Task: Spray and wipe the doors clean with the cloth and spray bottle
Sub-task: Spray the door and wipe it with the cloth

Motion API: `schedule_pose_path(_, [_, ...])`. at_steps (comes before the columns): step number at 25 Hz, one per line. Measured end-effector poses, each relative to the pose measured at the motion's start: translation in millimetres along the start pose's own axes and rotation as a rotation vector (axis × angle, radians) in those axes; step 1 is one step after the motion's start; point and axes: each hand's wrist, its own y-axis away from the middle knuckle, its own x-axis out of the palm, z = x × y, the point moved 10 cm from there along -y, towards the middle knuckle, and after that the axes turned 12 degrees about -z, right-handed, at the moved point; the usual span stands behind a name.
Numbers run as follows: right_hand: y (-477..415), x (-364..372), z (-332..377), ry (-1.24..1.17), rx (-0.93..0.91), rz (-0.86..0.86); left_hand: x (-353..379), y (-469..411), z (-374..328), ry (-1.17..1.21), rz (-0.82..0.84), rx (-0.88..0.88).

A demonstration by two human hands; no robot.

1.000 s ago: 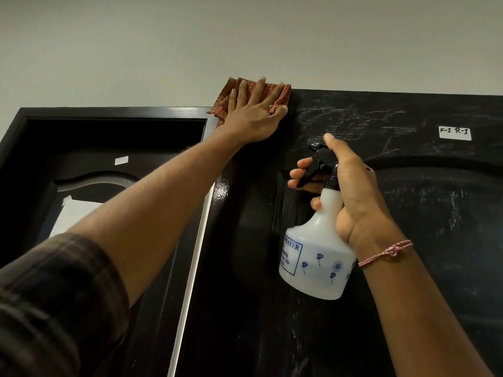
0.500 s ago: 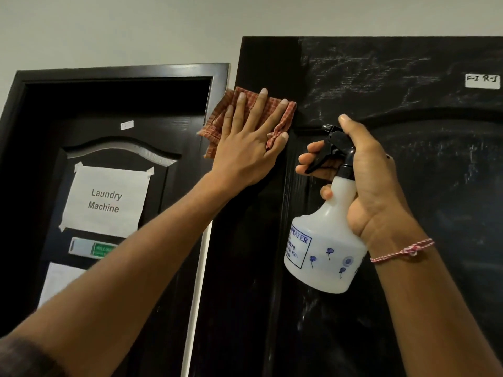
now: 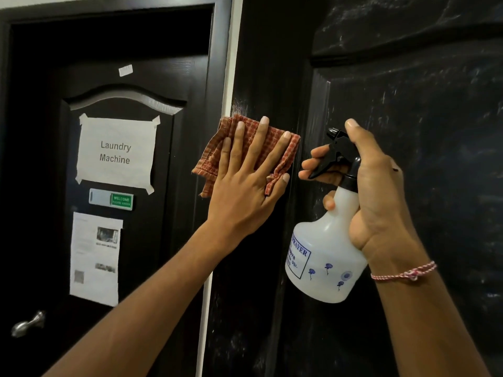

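Observation:
A black panelled door (image 3: 424, 131) fills the right half of the view, streaked with pale smears. My left hand (image 3: 245, 186) presses a red checked cloth (image 3: 217, 151) flat against the door's left stile, fingers spread and straight. My right hand (image 3: 375, 191) grips the neck of a white spray bottle (image 3: 324, 257) with a black trigger head, held upright just in front of the door panel, right of the cloth. Fingers curl round the trigger and the thumb lies over the top.
A second black door (image 3: 177, 240) stands to the left, behind a white wall strip (image 3: 228, 77). It carries a "Laundry Machine" paper sign (image 3: 117, 151), a green welcome plate (image 3: 111, 199), a printed notice (image 3: 92, 259) and a metal handle (image 3: 27, 325) at the lower left.
My left hand has slid the cloth down the door's left stile from the top edge. The view has tilted down with it. The spray bottle stays in my right hand.

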Motion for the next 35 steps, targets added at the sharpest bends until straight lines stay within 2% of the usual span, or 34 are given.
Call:
schedule_pose_path(14, [56.1,-50.6,-124.5,0.288,0.091,-0.010,6.0,143.1,-24.0,-0.007,0.100,-0.053])
schedule_pose_path(20, [88.7,-60.3,-168.4,0.394,0.069,0.022,11.6,204.3,-32.3,-0.004,0.160,-0.069])
schedule_pose_path(27, [130.5,-82.3,-197.9,0.388,0.054,-0.047,15.2,277.0,-40.7,0.028,0.255,-0.124])
schedule_pose_path(35, [176.0,-121.5,-261.0,0.416,0.110,-0.095,25.1,405.6,-54.9,0.020,0.418,-0.154])
